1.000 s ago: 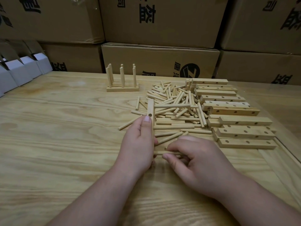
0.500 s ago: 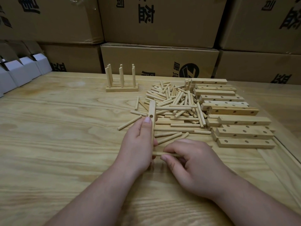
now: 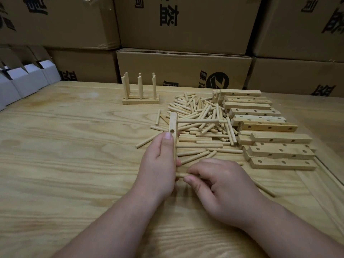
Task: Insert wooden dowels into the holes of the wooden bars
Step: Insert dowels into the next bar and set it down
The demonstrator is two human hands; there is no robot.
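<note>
My left hand (image 3: 160, 164) grips a wooden bar (image 3: 173, 125) that points away from me, one hole showing just beyond my thumb. My right hand (image 3: 217, 183) pinches a dowel (image 3: 180, 175) lying sideways, its left end against the bar's near part; whether it sits in a hole is hidden by my left hand. A heap of loose dowels (image 3: 201, 120) lies beyond my hands. Several drilled bars (image 3: 279, 151) are stacked at the right. Finished bars with upright dowels (image 3: 140, 98) stand at the back.
Cardboard boxes (image 3: 184, 69) wall off the far edge of the wooden table (image 3: 65, 155). Small white cartons (image 3: 28, 79) stand at the far left. A single dowel (image 3: 264, 187) lies on the table right of my right hand.
My right hand has drawn the dowel a little nearer to me and to the left, toward the bar. My left hand with the bar has hardly shifted.
</note>
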